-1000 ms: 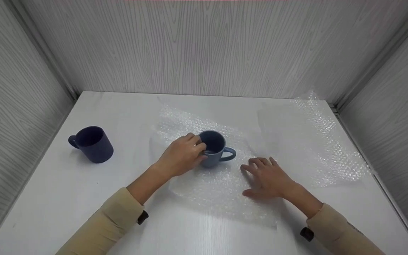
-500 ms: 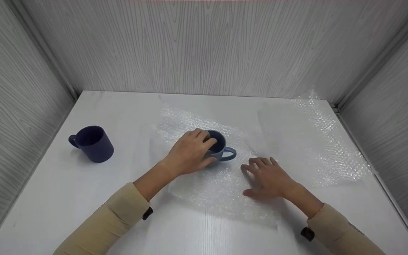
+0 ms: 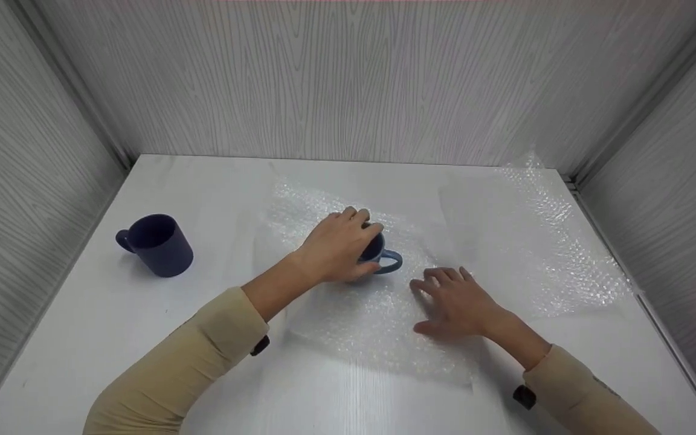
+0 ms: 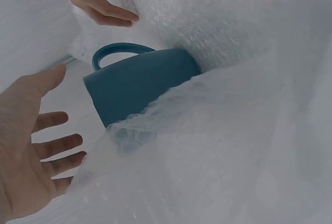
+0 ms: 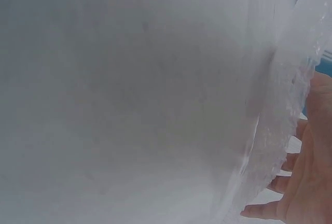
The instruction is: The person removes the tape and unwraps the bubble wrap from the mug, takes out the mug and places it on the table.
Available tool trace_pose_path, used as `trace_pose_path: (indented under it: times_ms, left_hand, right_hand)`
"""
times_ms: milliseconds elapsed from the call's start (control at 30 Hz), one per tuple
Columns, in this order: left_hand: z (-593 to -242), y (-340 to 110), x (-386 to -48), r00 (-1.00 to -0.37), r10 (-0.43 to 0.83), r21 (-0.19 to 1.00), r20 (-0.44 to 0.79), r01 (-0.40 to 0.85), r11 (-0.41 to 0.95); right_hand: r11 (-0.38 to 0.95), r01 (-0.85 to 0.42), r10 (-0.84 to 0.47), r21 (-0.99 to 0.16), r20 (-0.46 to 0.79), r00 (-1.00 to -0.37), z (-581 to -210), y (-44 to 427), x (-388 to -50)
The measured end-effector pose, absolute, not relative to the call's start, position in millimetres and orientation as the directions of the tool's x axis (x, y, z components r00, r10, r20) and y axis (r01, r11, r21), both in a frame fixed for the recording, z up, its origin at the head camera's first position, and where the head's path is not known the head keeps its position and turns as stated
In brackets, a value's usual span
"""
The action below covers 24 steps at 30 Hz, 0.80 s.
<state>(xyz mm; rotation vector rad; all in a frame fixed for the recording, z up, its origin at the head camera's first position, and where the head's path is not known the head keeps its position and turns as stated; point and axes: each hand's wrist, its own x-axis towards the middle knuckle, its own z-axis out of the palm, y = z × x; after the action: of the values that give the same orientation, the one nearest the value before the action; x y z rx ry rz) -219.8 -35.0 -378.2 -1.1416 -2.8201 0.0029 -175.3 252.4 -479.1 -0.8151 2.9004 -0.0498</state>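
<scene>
A grey-blue mug stands upright on a sheet of bubble wrap, its handle pointing right. My left hand is over the mug and hides much of it in the head view. The left wrist view shows that hand with fingers spread, apart from the rim of the mug. Part of the wrap covers the mug's side there. My right hand lies on the wrap right of the handle, fingers extended and holding nothing. In the right wrist view, the right hand is beside the wrap's edge.
A dark blue mug stands at the left of the white table, handle to the left. Another bubble wrap sheet lies at the right, reaching the back edge. Grey wood-grain panels rise at the back and both sides.
My left hand has moved right and slightly away from me, across the top of the grey-blue mug, covering more of it. The mug and my right hand stay where they were.
</scene>
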Motion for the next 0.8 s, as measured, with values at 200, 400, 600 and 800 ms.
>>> trace_pose_path:
  times_ms: [200, 400, 600, 800]
  left_hand:
    - [-384.4, -29.7, -228.1, -0.748, 0.663, 0.014, 0.029, 0.663, 0.748]
    - [-390.8, -27.5, -235.2, -0.770, 0.638, 0.052, -0.018, 0.637, 0.769]
    - [-393.2, -26.2, -237.6, -0.778, 0.626, 0.065, -0.048, 0.623, 0.779]
    - [-397.4, -23.7, -237.9, -0.776, 0.628, 0.069, -0.067, 0.624, 0.778]
  right_hand:
    - [0.858, -0.510, -0.513, -0.056, -0.126, -0.849, -479.4, 251.9, -176.4]
    - [0.854, -0.517, -0.520, -0.055, -0.112, -0.847, -479.3, 252.4, -175.8]
    - [0.851, -0.521, -0.525, -0.065, -0.092, -0.846, -480.2, 252.8, -175.4]
    - [0.855, -0.514, -0.519, -0.071, -0.109, -0.848, -480.6, 252.5, -175.1]
